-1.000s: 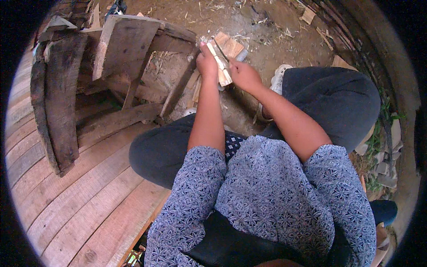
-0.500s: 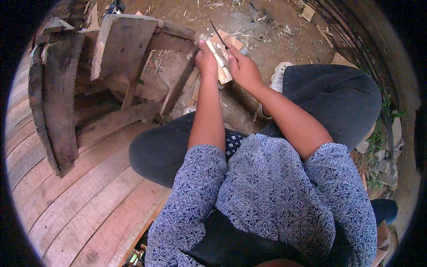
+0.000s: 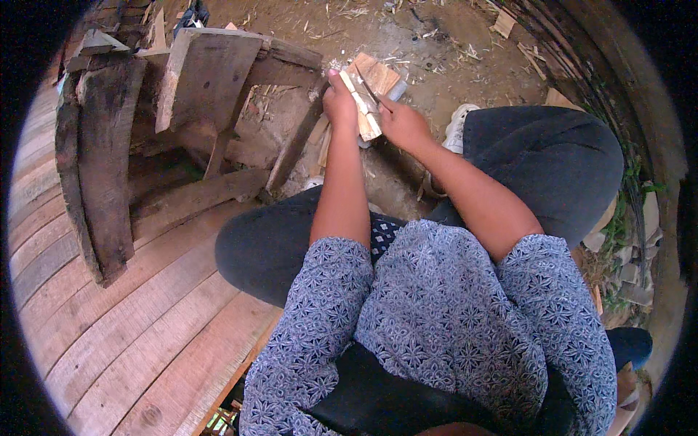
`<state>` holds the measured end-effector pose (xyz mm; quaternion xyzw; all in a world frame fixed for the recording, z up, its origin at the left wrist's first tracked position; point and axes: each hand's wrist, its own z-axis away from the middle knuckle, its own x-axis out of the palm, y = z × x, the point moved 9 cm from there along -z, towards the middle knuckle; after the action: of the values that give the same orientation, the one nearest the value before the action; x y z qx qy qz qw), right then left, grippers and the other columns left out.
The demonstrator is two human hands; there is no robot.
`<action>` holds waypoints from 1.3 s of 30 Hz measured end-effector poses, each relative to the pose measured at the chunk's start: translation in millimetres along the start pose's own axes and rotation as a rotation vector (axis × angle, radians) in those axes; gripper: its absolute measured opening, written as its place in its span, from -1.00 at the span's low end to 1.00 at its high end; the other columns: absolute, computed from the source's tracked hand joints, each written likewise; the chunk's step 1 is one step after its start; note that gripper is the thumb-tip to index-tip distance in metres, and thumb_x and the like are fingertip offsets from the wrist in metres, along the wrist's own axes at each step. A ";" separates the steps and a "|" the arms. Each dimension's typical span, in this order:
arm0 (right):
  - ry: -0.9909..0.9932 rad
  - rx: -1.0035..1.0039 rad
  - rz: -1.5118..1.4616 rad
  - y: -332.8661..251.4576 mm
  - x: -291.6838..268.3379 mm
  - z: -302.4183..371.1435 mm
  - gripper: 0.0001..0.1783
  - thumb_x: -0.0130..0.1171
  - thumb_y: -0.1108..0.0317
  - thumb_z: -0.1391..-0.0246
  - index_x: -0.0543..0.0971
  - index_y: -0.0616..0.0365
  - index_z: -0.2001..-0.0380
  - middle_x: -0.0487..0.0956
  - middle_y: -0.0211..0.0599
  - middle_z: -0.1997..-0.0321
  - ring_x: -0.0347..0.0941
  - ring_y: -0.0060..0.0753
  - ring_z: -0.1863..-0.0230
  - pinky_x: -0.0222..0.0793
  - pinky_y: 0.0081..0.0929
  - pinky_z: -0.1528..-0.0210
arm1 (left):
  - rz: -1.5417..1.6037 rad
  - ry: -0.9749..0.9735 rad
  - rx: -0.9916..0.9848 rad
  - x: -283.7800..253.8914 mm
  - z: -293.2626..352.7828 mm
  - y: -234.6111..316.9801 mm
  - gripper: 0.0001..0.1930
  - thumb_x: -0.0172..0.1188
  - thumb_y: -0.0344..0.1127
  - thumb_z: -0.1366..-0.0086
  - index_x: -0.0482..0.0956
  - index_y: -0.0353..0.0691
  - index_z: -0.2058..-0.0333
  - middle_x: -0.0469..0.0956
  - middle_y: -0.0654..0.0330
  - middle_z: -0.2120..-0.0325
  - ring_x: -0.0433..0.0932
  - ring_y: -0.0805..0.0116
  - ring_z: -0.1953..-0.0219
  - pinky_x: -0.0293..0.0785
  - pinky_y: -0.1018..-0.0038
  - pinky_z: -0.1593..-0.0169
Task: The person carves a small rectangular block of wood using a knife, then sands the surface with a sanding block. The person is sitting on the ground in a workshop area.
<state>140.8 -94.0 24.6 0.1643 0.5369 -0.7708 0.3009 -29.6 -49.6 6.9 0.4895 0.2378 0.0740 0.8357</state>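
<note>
Hands, head view: both at work out past the knees, close together over the ground, each grasping something.
Left hand: left hand (image 3: 339, 104) wrapped around a pale wood piece (image 3: 363, 107), thumb toward its far end.
Right hand: right hand (image 3: 403, 122) clenched on the handle of a knife (image 3: 368, 87), its dark, narrow blade angled away from the body and to the left.
Pale wood piece: between the two hands, long axis slanting, near end bare below the left hand's grip.
Blade contact: edge just beside the wood; too small here to tell whether it bites or only hovers.
Wooden block: wooden block (image 3: 379, 71) just beyond the hands, partly behind blade and wood.
Ground: dirt, with wood shavings (image 3: 469, 52) strewn past the block.
Left flank: weathered timber frame (image 3: 207, 80), near the left forearm; plank platform (image 3: 131, 341) nearer the body.
Step in hand: judged to be whittling or trimming the pale wood piece, partway along.
Next stroke: would call for a steady left hold, fingers clear of the edge, and a shallow, controlled blade angle.
</note>
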 end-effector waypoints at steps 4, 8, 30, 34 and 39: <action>0.080 -0.046 -0.141 -9.6 -8.1 4.7 -0.51 -0.05 0.05 -0.21 0.49 -0.16 -0.18 0.62 0.14 0.22 0.57 0.23 0.19 0.46 0.03 0.05 | 0.028 -0.093 -0.007 0.2 -2.1 0.4 -0.22 -0.28 0.28 -0.43 0.54 -0.46 0.04 0.60 -0.12 0.12 0.59 0.00 0.05 0.44 0.19 -0.02; 0.111 -0.045 -0.109 -16.2 -15.2 8.2 -0.52 -0.01 0.09 -0.21 0.49 -0.12 -0.18 0.62 0.13 0.24 0.57 0.18 0.21 0.47 -0.07 0.09 | 0.475 -0.331 -0.290 -0.6 -4.8 -17.7 -0.19 -0.40 0.37 -0.41 0.28 -0.26 -0.25 0.46 -0.01 -0.12 0.53 0.04 -0.06 0.47 0.12 -0.12; -0.006 0.088 -0.249 5.3 17.9 -18.2 -0.55 -0.03 0.22 -0.18 0.38 0.04 -0.14 0.58 0.23 0.13 0.52 0.22 0.03 0.39 -0.09 -0.05 | 0.387 -0.439 0.129 -10.8 46.7 15.5 -0.26 0.15 -0.37 -0.28 0.04 -0.14 -0.39 0.26 0.03 -0.28 0.34 0.14 -0.24 0.35 0.28 -0.21; 0.019 -0.041 -0.208 -0.2 11.1 -8.7 -0.43 -0.05 0.21 -0.14 0.36 -0.14 -0.26 0.58 0.15 0.03 0.54 0.20 0.04 0.41 -0.05 -0.08 | 0.347 -0.427 0.076 -8.5 43.9 16.1 -0.27 0.09 -0.51 -0.24 0.07 -0.18 -0.38 0.36 0.04 -0.21 0.43 0.17 -0.14 0.42 0.32 -0.13; -0.052 -0.023 -0.035 10.6 14.2 1.8 -0.45 -0.07 0.22 -0.17 0.40 -0.20 -0.27 0.59 0.16 0.07 0.55 0.16 0.05 0.43 -0.07 -0.07 | 0.238 -0.243 0.069 -8.7 36.1 20.5 -0.25 0.16 -0.57 -0.19 0.11 -0.33 -0.36 0.50 0.04 -0.05 0.55 0.28 0.04 0.49 0.42 0.02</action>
<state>136.8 -102.3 9.4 0.1315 0.5407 -0.7736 0.3032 -18.1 -70.6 42.0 0.5480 0.0777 0.1042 0.8263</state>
